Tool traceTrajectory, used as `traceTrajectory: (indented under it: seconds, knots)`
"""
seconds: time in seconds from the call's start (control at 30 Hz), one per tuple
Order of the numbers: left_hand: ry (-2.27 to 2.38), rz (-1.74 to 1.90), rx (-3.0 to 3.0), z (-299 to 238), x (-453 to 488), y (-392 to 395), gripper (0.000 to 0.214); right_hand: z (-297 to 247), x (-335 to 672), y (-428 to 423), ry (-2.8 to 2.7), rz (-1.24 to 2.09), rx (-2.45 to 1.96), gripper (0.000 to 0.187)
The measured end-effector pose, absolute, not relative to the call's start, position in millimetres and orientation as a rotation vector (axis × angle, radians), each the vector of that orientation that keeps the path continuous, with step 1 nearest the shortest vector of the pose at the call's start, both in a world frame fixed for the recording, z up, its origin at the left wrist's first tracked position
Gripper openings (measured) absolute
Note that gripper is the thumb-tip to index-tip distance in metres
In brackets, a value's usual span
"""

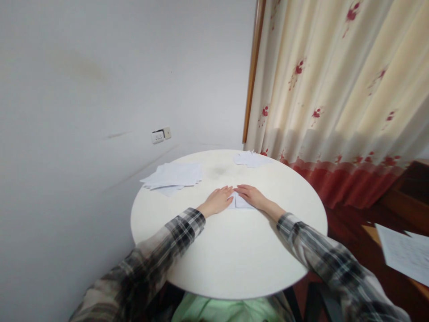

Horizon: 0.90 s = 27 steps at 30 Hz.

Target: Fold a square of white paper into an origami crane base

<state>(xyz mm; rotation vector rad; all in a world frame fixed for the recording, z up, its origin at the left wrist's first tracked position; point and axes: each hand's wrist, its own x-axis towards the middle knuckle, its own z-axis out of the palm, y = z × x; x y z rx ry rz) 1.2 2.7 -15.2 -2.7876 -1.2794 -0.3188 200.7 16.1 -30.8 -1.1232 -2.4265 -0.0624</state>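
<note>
A pale wall (83, 89) and floral curtain (335, 89) rise beyond a round white table (234, 255). A paper stack (172, 173) lies left, a smaller pile (248, 158) near the far edge. The left hand (218, 201) and right hand (252, 196) rest, fingers outstretched, unclenched, on partly covered creased paper (242, 203) at mid-table.

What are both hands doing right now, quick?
Left hand: open, palm down, fingers extended, touching the white paper.
Right hand: open, palm down, fingers on the same paper.
</note>
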Motion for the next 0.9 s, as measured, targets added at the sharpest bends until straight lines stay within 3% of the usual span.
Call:
traceTrajectory:
  seconds: [0.37, 0.9]
  knots:
    - [-1.096, -0.306, -2.797, -7.5, -27.2, -6.6, 0.037, -35.1, 206.2, 9.5, -2.440, -0.180, -1.150, 0.036]
    - [-1.106, -0.363, -2.815, 5.3, -80.4, -48.7, 0.032, -35.1, 210.8, 10.1, -2.388, -0.007, -1.141, 0.034]
